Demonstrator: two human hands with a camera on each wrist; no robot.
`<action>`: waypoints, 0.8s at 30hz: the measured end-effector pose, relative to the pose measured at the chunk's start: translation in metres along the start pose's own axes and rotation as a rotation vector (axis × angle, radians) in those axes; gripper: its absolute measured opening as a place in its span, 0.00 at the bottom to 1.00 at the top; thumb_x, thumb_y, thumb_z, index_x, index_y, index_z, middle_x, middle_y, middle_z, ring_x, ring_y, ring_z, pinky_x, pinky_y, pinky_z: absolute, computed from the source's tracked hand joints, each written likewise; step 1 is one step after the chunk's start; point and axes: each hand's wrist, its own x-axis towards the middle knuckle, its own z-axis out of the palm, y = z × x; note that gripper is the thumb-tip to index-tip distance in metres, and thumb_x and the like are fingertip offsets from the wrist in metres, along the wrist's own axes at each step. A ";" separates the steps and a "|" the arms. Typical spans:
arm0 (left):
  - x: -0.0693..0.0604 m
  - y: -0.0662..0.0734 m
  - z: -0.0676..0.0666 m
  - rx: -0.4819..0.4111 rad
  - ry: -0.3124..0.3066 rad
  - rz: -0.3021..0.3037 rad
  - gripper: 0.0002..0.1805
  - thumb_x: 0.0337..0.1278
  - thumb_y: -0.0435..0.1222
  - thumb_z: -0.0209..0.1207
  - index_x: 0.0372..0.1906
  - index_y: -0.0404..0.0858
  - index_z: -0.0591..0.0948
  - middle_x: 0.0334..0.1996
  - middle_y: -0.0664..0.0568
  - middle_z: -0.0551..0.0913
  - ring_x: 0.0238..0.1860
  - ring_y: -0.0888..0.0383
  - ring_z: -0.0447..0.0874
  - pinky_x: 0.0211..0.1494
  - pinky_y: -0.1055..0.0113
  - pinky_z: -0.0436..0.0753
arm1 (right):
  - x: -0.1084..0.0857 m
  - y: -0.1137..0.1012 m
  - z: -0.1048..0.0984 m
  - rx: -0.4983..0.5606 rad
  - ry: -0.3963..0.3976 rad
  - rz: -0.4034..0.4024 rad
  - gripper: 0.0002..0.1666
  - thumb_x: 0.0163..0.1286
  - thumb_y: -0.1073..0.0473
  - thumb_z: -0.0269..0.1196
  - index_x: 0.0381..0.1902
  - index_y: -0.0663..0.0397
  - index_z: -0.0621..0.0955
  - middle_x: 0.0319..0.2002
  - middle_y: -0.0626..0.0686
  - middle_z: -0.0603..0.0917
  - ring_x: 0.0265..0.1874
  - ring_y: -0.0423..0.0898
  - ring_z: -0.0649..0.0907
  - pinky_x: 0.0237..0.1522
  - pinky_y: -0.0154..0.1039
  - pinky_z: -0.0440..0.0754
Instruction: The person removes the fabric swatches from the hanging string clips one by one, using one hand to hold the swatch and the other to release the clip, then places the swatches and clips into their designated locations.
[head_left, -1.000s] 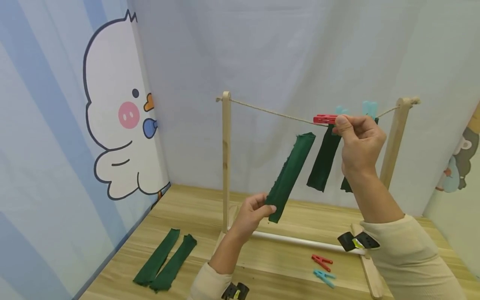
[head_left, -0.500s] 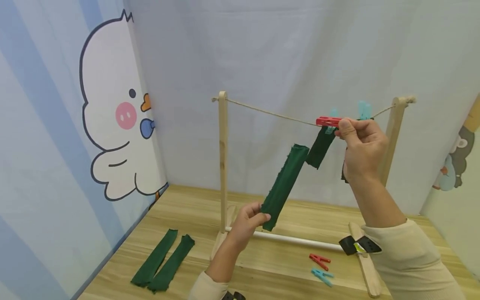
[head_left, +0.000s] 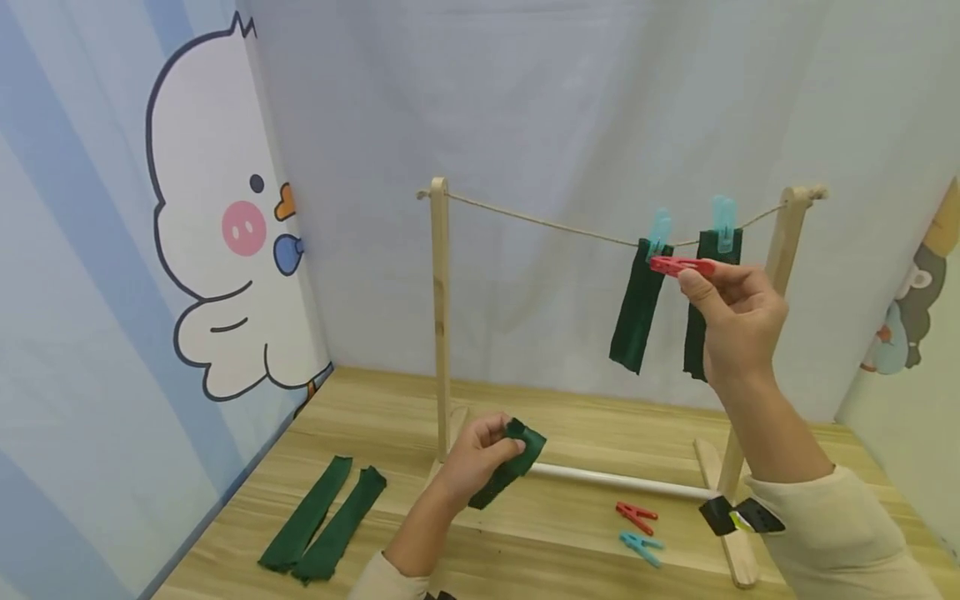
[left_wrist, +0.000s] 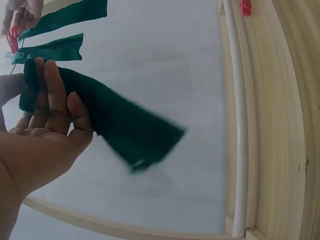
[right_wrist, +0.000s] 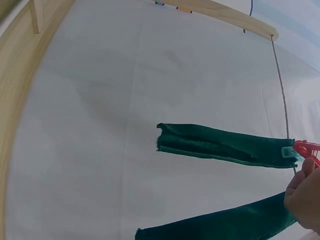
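Observation:
My left hand [head_left: 474,467] pinches a green cloth strip [head_left: 529,450] below the line; in the left wrist view the strip [left_wrist: 125,122] drapes over the fingers with its far end blurred. My right hand [head_left: 738,321] pinches a red clothespin [head_left: 678,266] in front of a hanging green strip [head_left: 636,321]. Two light blue clothespins [head_left: 659,232] [head_left: 723,221] hold two strips on the rope [head_left: 540,222], the second strip [head_left: 696,342] partly behind my right hand. In the right wrist view the red clothespin [right_wrist: 305,147] overlaps the blue one.
Two green strips [head_left: 306,517] [head_left: 341,525] lie on the table [head_left: 570,546] at the left. A red clothespin [head_left: 637,516] and a light blue one [head_left: 642,547] lie at the front. Wooden posts [head_left: 441,325] [head_left: 786,242] carry the rope, with a white bar [head_left: 622,481] low between them.
My left hand has moved down and left, and its strip has swung from upright to folded over. My right hand with the red clothespin has lowered slightly, and the hanging strips show more fully.

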 end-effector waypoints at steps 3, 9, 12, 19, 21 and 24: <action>-0.005 -0.001 -0.004 0.027 0.002 0.011 0.04 0.56 0.25 0.52 0.33 0.24 0.73 0.24 0.53 0.80 0.26 0.62 0.78 0.32 0.70 0.76 | -0.007 0.003 -0.008 0.003 -0.011 0.035 0.10 0.54 0.74 0.67 0.34 0.70 0.77 0.33 0.59 0.80 0.30 0.46 0.80 0.40 0.31 0.78; -0.010 -0.001 -0.012 0.029 -0.013 0.068 0.08 0.57 0.24 0.52 0.37 0.20 0.73 0.27 0.52 0.82 0.27 0.62 0.79 0.35 0.68 0.78 | -0.018 0.006 -0.019 -0.015 -0.020 0.070 0.10 0.55 0.76 0.65 0.35 0.71 0.77 0.34 0.58 0.80 0.31 0.47 0.78 0.37 0.30 0.78; -0.012 -0.002 -0.014 0.023 -0.003 0.075 0.08 0.57 0.24 0.52 0.39 0.19 0.73 0.27 0.52 0.82 0.26 0.62 0.79 0.32 0.68 0.77 | -0.025 0.005 -0.025 -0.043 -0.035 0.095 0.11 0.56 0.76 0.64 0.38 0.71 0.77 0.34 0.58 0.81 0.31 0.46 0.77 0.37 0.29 0.78; -0.021 -0.003 -0.021 0.046 0.063 -0.001 0.11 0.60 0.26 0.53 0.44 0.22 0.75 0.32 0.49 0.83 0.31 0.60 0.80 0.41 0.66 0.77 | -0.044 0.005 -0.040 -0.079 -0.095 0.122 0.13 0.59 0.78 0.60 0.44 0.72 0.77 0.34 0.55 0.82 0.31 0.44 0.79 0.38 0.29 0.78; -0.024 -0.004 -0.023 0.055 0.076 -0.014 0.11 0.60 0.27 0.53 0.45 0.22 0.74 0.34 0.47 0.83 0.33 0.60 0.80 0.43 0.66 0.76 | -0.048 0.005 -0.044 -0.100 -0.109 0.131 0.14 0.60 0.77 0.59 0.45 0.73 0.76 0.34 0.54 0.82 0.31 0.43 0.79 0.39 0.29 0.78; -0.027 -0.005 -0.027 0.052 0.095 -0.016 0.12 0.60 0.27 0.53 0.46 0.22 0.73 0.35 0.46 0.83 0.35 0.60 0.80 0.43 0.67 0.77 | -0.053 0.005 -0.052 -0.148 -0.122 0.147 0.15 0.61 0.76 0.60 0.47 0.73 0.75 0.34 0.53 0.82 0.31 0.43 0.79 0.39 0.29 0.78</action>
